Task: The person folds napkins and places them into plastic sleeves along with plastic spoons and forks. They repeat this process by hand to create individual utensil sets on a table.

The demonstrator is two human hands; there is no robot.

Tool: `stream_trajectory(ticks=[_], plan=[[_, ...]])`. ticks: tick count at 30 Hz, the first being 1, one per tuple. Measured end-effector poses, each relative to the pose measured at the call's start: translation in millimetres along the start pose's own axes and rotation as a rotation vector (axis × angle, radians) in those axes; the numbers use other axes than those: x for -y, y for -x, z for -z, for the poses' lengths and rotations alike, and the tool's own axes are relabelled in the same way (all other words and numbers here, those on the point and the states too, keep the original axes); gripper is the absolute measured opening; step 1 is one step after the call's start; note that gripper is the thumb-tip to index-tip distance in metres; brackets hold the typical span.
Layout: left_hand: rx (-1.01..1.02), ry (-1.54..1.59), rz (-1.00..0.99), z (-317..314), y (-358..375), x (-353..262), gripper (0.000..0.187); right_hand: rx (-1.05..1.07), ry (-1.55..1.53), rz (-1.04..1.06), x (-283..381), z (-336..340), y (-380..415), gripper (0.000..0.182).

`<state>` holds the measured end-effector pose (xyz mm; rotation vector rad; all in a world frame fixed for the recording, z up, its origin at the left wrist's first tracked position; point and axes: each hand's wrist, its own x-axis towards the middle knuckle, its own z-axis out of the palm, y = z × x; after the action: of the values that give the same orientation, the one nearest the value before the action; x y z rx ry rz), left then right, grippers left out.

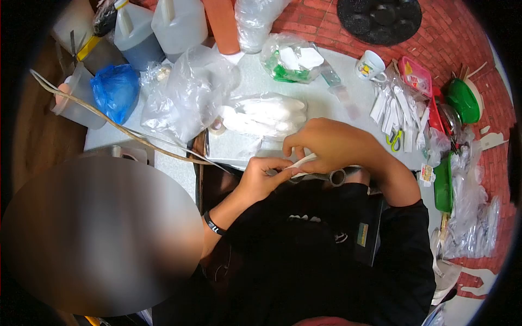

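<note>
My left hand [262, 178], with a black band at the wrist, pinches one end of a slim white strip [305, 161] in front of my body. Bent over the other end is my right hand [325, 145], its thumb and fingers closed on the same strip. Just below the right hand shows the round open end of a grey tube [337, 177], close to my lap. Beyond both hands, a clear bag of white padded pieces [266, 115] lies on the table. A roll of tape [216, 126] sits at its left.
Plastic jugs [179, 27], a blue bag [115, 92] and a clear bag [190, 92] stand at the back left. A mug [371, 66], white strips [399, 106] and green scissors [394, 141] are on the right. A long thin cane [117, 126] crosses the left side.
</note>
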<state>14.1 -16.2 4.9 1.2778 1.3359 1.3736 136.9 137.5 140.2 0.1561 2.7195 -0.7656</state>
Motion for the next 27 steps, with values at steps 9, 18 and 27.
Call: stream_trajectory(ticks=[9, 18, 27], plan=[[-0.011, 0.053, 0.097, -0.5, -2.4, -3.4, 0.017, 0.047, -0.107, 0.007, -7.8, 8.3, -6.9, 0.045], [-0.067, 0.102, 0.109, 1.7, -2.4, 2.5, 0.016, -0.068, -0.204, 0.064, -16.9, -4.5, -12.9, 0.042], [-0.146, 0.019, 0.111, 1.7, -0.5, 5.2, 0.019, -0.192, -0.155, 0.057, -17.2, -21.1, -2.0, 0.044]])
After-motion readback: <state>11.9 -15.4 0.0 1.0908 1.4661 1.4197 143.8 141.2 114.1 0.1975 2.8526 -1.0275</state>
